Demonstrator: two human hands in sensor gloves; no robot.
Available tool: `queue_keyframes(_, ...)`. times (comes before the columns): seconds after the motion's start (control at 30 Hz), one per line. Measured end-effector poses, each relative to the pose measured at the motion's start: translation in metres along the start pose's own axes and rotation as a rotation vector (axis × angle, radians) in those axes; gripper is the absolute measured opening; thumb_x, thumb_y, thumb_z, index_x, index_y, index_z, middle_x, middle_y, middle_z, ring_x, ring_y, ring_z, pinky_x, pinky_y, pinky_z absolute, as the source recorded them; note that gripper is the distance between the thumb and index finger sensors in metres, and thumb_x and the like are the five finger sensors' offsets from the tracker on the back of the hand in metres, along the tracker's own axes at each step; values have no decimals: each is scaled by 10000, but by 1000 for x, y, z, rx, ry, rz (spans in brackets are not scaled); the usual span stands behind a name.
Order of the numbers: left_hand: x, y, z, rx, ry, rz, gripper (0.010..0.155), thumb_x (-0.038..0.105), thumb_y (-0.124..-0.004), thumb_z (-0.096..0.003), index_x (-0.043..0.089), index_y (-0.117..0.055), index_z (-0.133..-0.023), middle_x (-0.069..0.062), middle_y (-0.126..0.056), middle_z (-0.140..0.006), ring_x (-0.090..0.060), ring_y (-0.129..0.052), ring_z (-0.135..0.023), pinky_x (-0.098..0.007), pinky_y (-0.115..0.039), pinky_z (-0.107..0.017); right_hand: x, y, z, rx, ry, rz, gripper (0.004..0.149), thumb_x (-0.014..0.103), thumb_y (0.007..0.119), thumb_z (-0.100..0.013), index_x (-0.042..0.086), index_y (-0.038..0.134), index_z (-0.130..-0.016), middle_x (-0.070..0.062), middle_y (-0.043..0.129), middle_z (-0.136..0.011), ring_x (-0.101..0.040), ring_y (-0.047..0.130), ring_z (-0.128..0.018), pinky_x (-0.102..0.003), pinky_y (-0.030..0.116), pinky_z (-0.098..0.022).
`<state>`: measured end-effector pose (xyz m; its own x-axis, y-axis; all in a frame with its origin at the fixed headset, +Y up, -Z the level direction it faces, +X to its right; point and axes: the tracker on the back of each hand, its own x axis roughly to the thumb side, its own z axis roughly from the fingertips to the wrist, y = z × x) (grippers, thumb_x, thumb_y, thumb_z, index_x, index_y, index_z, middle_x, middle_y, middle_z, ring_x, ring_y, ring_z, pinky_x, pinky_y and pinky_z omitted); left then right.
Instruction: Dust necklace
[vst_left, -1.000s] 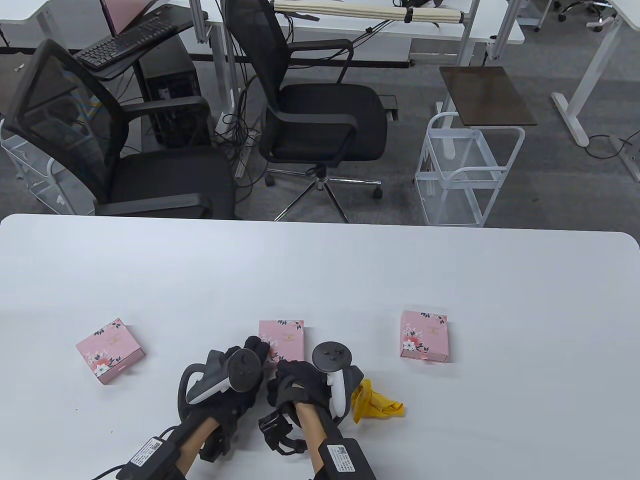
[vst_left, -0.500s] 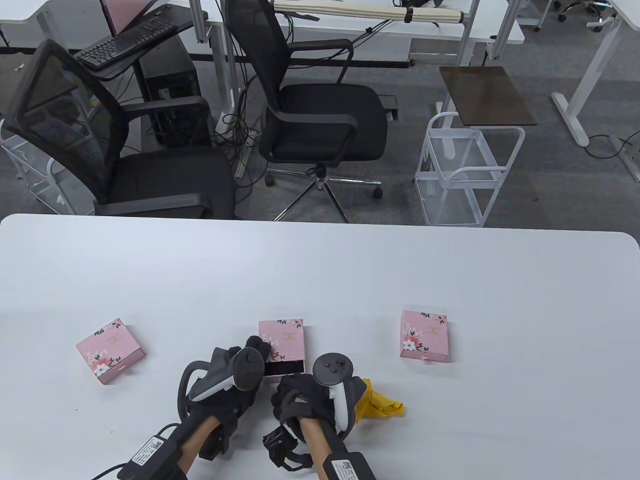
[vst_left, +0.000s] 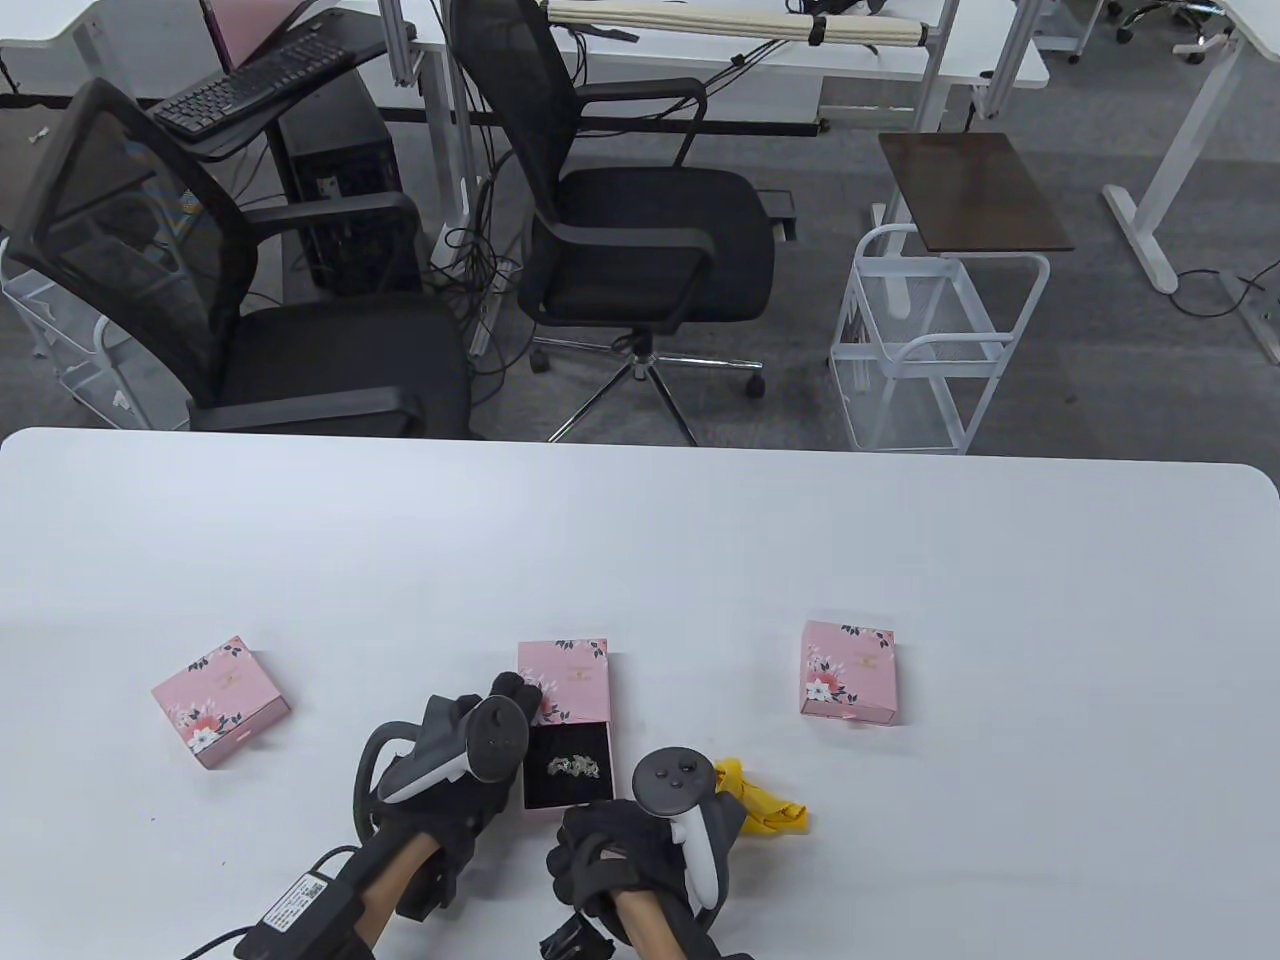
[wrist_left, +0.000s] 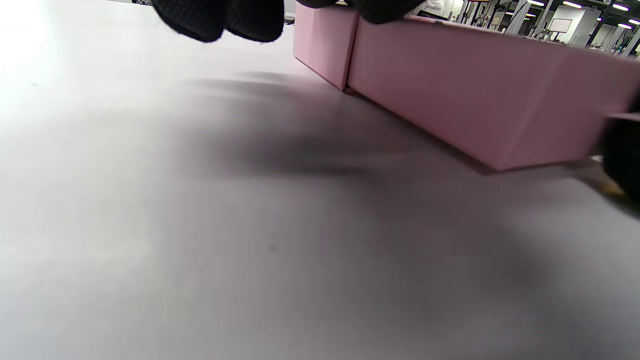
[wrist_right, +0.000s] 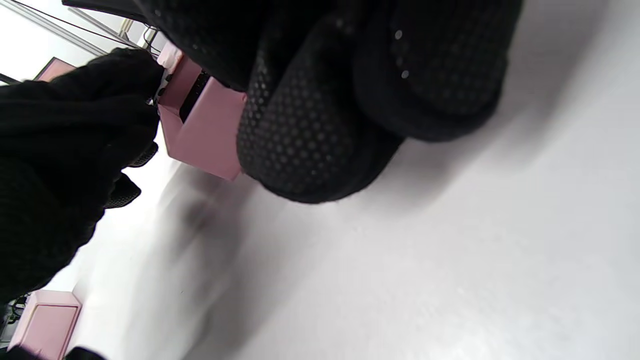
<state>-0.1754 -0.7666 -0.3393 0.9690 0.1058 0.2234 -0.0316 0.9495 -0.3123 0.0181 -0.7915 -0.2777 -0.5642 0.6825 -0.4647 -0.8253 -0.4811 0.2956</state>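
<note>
The middle pink floral box (vst_left: 575, 685) lies on the white table (vst_left: 700, 560) with its drawer (vst_left: 545, 792) slid out toward me. A silvery necklace (vst_left: 575, 767) lies on the drawer's black lining. My left hand (vst_left: 520, 695) holds the box's sleeve at its left side; its fingertips (wrist_left: 225, 17) sit over the pink wall (wrist_left: 450, 90) in the left wrist view. My right hand (vst_left: 590, 825) is at the drawer's near end with fingers (wrist_right: 310, 125) curled against it; the pink drawer (wrist_right: 200, 125) shows behind them. A crumpled yellow cloth (vst_left: 765, 805) lies right of my right hand.
Two more closed pink boxes lie on the table, one at the left (vst_left: 220, 700) and one at the right (vst_left: 848, 672). Office chairs (vst_left: 640, 230) and a white wire cart (vst_left: 930, 350) stand beyond the table's far edge.
My right hand has moved back toward me and drawn the drawer out of the pink sleeve, baring the necklace. My left hand has stayed on the sleeve.
</note>
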Motion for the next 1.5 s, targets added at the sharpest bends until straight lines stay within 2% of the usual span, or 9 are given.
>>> queue_keyframes(0.37, 2, -1, 1, 12, 5, -20, 576, 340, -552, -638, 297, -304, -1156, 23, -261, -1256, -323, -473, -1080, -551, -533, -779, -3, 1, 7, 61, -20, 48, 403, 289, 748, -660, -41, 810, -883, -162, 1001, -647, -284, 1055, -390, -374, 910, -320)
queue_keyframes(0.57, 2, -3, 1, 17, -1, 16, 579, 343, -550, -637, 286, -301, -1157, 10, -254, -1252, -319, -482, -1075, -544, -543, -775, 9, -21, 17, 85, -72, 209, 442, 338, 769, -650, -36, 816, -883, -167, 999, -646, -296, 1048, -388, -384, 903, -323)
queue_keyframes(0.63, 0, -3, 2, 17, -8, 23, 583, 351, -548, -636, 291, -291, -1155, 12, -246, -1250, -318, -473, -1078, -545, -540, -776, 18, -29, 22, 83, -112, 291, 442, 344, 761, -655, -27, 816, -888, -177, 992, -653, -315, 1038, -396, -400, 893, -332)
queue_keyframes(0.67, -1, -3, 2, 18, -10, 31, 583, 352, -549, -635, 288, -294, -1155, 11, -244, -1249, -315, -463, -1082, -549, -536, -777, 26, -34, 24, 88, -186, 384, 424, 346, 751, -660, -4, 815, -891, -161, 989, -658, -304, 1035, -402, -396, 891, -339)
queue_keyframes(0.83, -2, 17, 20, 95, -42, 92, 592, 363, -551, -631, 285, -292, -1157, -5, -232, -1247, -320, -436, -1090, -553, -525, -780, 57, -44, 33, -132, -300, 541, 390, 329, 774, -648, 37, 812, -902, -143, 979, -665, -301, 1018, -416, -405, 875, -354)
queue_keyframes(0.97, -6, 39, 46, 204, -70, 187, 592, 372, -555, -630, 286, -306, -1160, -9, -242, -1249, -328, -443, -1086, -552, -528, -779, 78, -37, 28, -302, -415, 677, 386, 303, 808, -628, 86, 785, -947, -159, 935, -762, -335, 986, -522, -438, 847, -430)
queue_keyframes(1.03, -9, 42, 58, 239, -78, 215, 592, 378, -558, -630, 286, -316, -1162, -12, -250, -1251, -329, -451, -1083, -552, -534, -776, 80, -31, 22, -338, -448, 756, 402, 298, 819, -621, 102, 772, -969, -177, 901, -823, -364, 956, -594, -463, 825, -473)
queue_keyframes(1.13, -17, 38, 69, 286, -81, 263, 589, 381, -571, -630, 281, -341, -1164, -19, -279, -1252, -329, -475, -1077, -548, -552, -770, 75, -19, 13, -345, -485, 861, 429, 299, 818, -621, 119, 749, -1004, -216, 817, -939, -431, 880, -733, -532, 758, -568)
queue_keyframes(1.5, -26, 34, 73, 321, -66, 265, 588, 388, -581, -626, 269, -368, -1161, -32, -312, -1246, -326, -509, -1060, -525, -580, -760, 63, 8, 8, -326, -483, 1120, 467, 328, 855, -590, 122, 760, -999, -282, 658, -1064, -499, 761, -843, -583, 686, -625)
